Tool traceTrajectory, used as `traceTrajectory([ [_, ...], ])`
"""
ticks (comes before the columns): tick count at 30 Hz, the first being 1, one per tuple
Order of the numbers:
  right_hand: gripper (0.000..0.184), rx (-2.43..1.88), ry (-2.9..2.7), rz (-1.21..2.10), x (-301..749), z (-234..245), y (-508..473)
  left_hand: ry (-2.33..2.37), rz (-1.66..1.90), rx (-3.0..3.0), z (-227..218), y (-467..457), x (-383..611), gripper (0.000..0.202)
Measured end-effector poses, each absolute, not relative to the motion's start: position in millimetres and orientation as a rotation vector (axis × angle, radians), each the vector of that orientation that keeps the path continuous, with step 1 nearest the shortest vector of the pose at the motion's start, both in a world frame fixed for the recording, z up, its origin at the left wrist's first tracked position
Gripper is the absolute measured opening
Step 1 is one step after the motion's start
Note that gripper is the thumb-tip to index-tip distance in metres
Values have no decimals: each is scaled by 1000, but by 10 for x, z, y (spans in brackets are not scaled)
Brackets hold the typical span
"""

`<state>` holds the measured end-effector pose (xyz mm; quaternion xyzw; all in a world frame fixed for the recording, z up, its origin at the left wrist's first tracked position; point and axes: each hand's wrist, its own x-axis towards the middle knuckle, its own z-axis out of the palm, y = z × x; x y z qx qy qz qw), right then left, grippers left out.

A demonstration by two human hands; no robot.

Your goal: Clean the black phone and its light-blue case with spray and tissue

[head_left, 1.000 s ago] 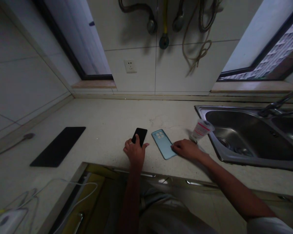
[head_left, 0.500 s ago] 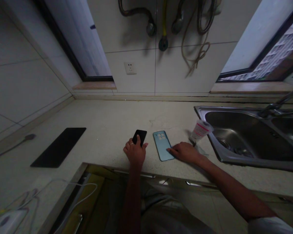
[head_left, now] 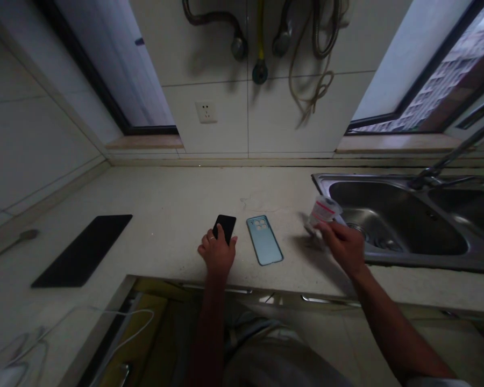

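A black smartphone (head_left: 226,223) lies on the counter with its dark face up. My left hand (head_left: 216,253) covers its near end, the index finger stretched over the face and the thumb at its right side. Just right of it rests a light-blue phone case (head_left: 264,241) with cut-outs at its far end. My right hand (head_left: 346,248) is above the counter by the sink, its fingers pinched together and somewhat blurred. Behind those fingers stands a clear plastic cup (head_left: 322,208) with pink print, partly hidden. Whether the pinch holds anything is unclear.
A steel double sink (head_left: 320,185) with a faucet (head_left: 427,177) is at the right. On the left lie a black flat mat (head_left: 84,250) and white cables (head_left: 116,312). A socket (head_left: 206,112) and hoses (head_left: 260,54) are on the wall behind.
My right hand has left the phone case and moved right and up, toward the cup. The left hand stays on the smartphone. The view has shifted slightly.
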<state>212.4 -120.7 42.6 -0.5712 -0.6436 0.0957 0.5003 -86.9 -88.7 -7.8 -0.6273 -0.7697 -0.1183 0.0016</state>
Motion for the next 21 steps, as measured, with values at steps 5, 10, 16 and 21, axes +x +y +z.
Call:
traceTrajectory([
  [5, 52, -1339, -1085, -21, 2540, 486, -1043, -2381, -596, -2009, 105, -835, -853, 68],
  [10, 90, -1551, -1425, 271, 2757, 342, -729, -2016, -1024, -2478, 300, -848, -505, 54],
  [16, 54, -1704, -1576, 378, 2697, 306, -627, -1821, -1335, -2983, 287, -777, 111, 43],
  [21, 52, -1366, -1230, 608, 2481, 409, -656, -2269, -2339, -2771, 200, -547, 292, 67],
])
